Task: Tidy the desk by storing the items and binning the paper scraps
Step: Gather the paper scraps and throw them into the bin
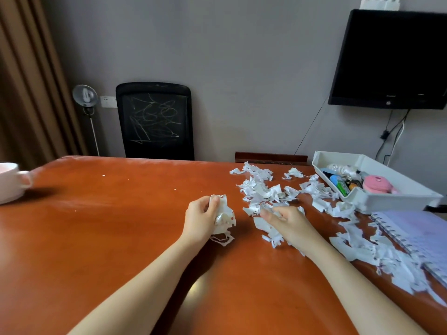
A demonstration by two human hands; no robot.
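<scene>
Gathering is the step in hand, as it looks from where I stand. The person's left hand (200, 220) is curled round a crumpled wad of scraps (225, 217), held just above the orange-brown surface (121, 226), with a loose strip or two trailing beneath it. The right hand (287, 222) is down among the loose paper scraps (261, 189), fingers bent into the litter. Motion blur there means I cannot tell whether they have closed on a piece.

What matters for the next move is how the litter lies. It forms a long ragged band running from the far middle of the surface, beside the white tray (391, 201), diagonally down toward the person's right, where it laps against the spiral notebook (416, 228). All of it lies to the right of the left hand, which sits apart from the band's nearer edge. The right hand is already in the band, at its inner margin. So I'd judge the right hand should do the picking, working outward along the band and passing pieces across to the wad.

The tray already holds several small items, so the storing looks largely done. The notebook lies out beside it, and a pale cup (9, 182) sits at the far left. Most of the scraps are yet to be collected, and no bin is in sight.
</scene>
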